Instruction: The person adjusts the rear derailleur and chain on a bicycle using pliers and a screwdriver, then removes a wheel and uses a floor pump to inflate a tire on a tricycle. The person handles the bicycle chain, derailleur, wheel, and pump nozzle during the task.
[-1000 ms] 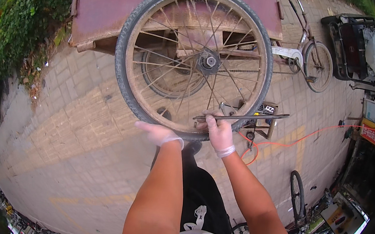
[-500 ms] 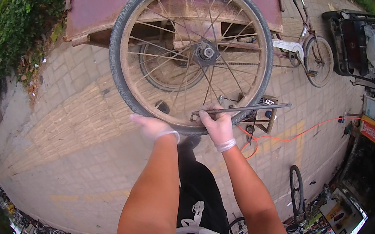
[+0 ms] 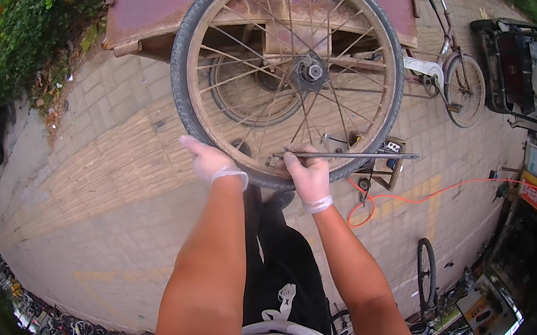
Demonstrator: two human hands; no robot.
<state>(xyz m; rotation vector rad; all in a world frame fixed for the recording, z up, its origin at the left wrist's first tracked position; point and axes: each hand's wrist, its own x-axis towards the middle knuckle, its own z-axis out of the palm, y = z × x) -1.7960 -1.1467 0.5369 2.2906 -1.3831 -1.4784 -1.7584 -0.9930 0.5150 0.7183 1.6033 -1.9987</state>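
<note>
A spoked wheel [image 3: 190,93] with a black tyre and rusty rim stands upright in front of me, attached to a cart. My left hand [image 3: 210,162], in a thin whitish glove, rests against the tyre's lower left. Its visible fingers stretch out to the left, not wrapped round anything I can see. My right hand [image 3: 309,176], gloved too, is closed round a long thin metal bar [image 3: 368,156] at the bottom of the wheel. The bar points right, almost level, crossing the tyre. Its left end is near the rim and partly hidden by the fingers.
Behind the wheel is the red cart body [image 3: 161,1]. A small stand with parts [image 3: 387,169] and an orange hose [image 3: 442,189] lie to the right on the paving. Farther right are a loose tyre [image 3: 426,273] and a parked three-wheeler [image 3: 512,71]. Bushes [image 3: 45,9] grow at left.
My left hand has moved left and up along the tyre. The bar in my right hand has tilted flatter. The whole scene has shifted slightly right in view.
</note>
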